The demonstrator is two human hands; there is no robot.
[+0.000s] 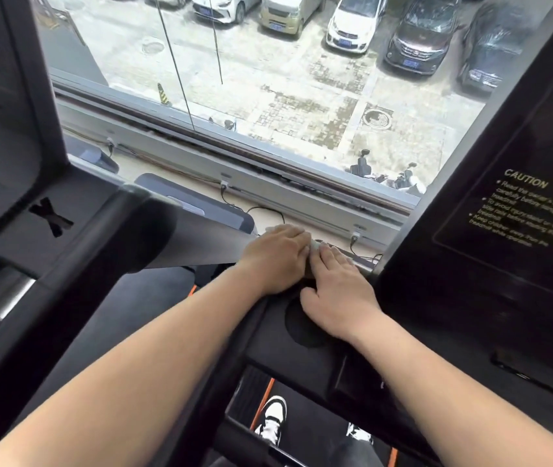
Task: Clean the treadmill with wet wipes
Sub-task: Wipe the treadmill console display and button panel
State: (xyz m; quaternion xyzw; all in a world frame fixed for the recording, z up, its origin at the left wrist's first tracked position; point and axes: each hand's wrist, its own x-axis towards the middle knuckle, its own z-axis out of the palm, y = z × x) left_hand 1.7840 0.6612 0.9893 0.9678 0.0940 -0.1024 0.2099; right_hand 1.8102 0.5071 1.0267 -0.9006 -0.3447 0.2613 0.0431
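Note:
I stand on a black treadmill and lean over its console (302, 362). Both my hands lie side by side at the console's far left edge. My left hand (277, 256) presses flat on a white wet wipe (315, 245), which shows only as a pale strip between and beyond the fingers. My right hand (334, 291) also lies flat with straight fingers on the wipe, just past a round cup recess (297, 326) in the console. Most of the wipe is hidden under the hands.
The console's display panel with a CAUTION label (521, 210) rises at the right. A neighbouring treadmill's console and handlebar (106, 230) crowd the left. Ahead is a window sill (268, 193) with cables, and cars are parked below. My shoes (273, 419) stand on the belt.

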